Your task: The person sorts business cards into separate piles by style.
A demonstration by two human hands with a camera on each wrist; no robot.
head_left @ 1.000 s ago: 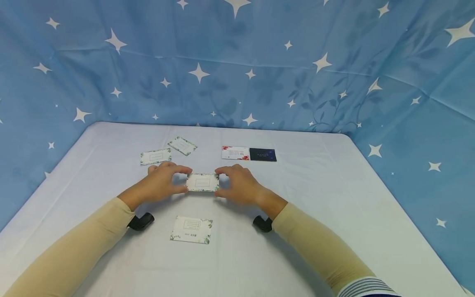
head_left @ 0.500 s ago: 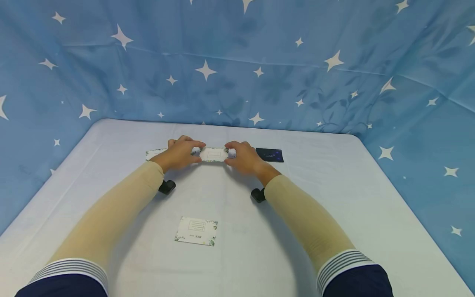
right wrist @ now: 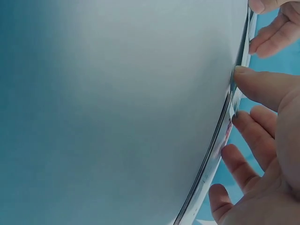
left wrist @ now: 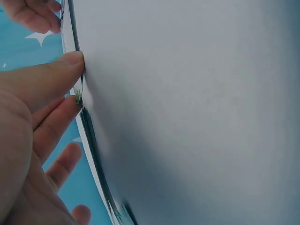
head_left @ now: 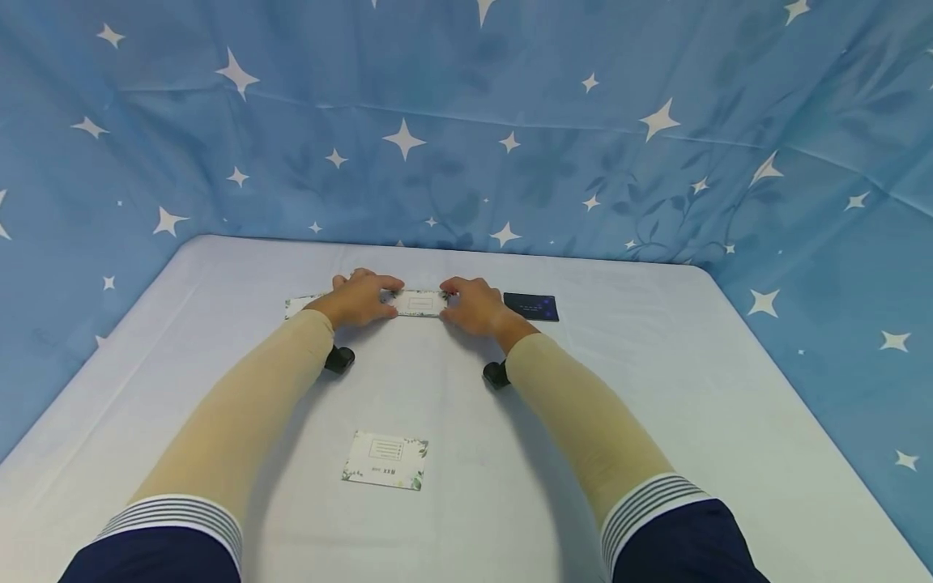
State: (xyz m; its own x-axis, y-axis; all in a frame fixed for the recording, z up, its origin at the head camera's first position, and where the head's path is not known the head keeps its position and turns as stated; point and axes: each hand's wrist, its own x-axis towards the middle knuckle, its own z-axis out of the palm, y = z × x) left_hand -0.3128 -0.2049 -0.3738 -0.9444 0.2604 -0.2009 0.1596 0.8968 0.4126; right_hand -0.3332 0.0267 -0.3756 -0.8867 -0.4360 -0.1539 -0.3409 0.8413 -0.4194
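A white business card [head_left: 420, 304] with a green leaf border lies low at the back of the table, between both hands. My left hand [head_left: 362, 298] pinches its left end between thumb and forefinger; in the left wrist view the thumb [left wrist: 70, 70] is at its near edge. At the other end, my right hand [head_left: 475, 308] pinches it the same way, its remaining fingers spread behind. Beyond the left wrist another leaf-bordered card [head_left: 300, 304] shows in part. Right of the right hand sits a dark blue card [head_left: 531, 307]. The red-flowered card is hidden behind the right hand in the head view.
One leaf-bordered card [head_left: 386, 460] lies nearer the front of the white-covered table [head_left: 452, 518]. A blue curtain with white stars [head_left: 408, 186] hangs behind the table. Black wrist cameras [head_left: 339, 359] hang beneath the forearms.
Both hands have carried the card from mid-table to the back, level with the other cards. Over the last half second it has come down slightly onto that row and nearly stopped.
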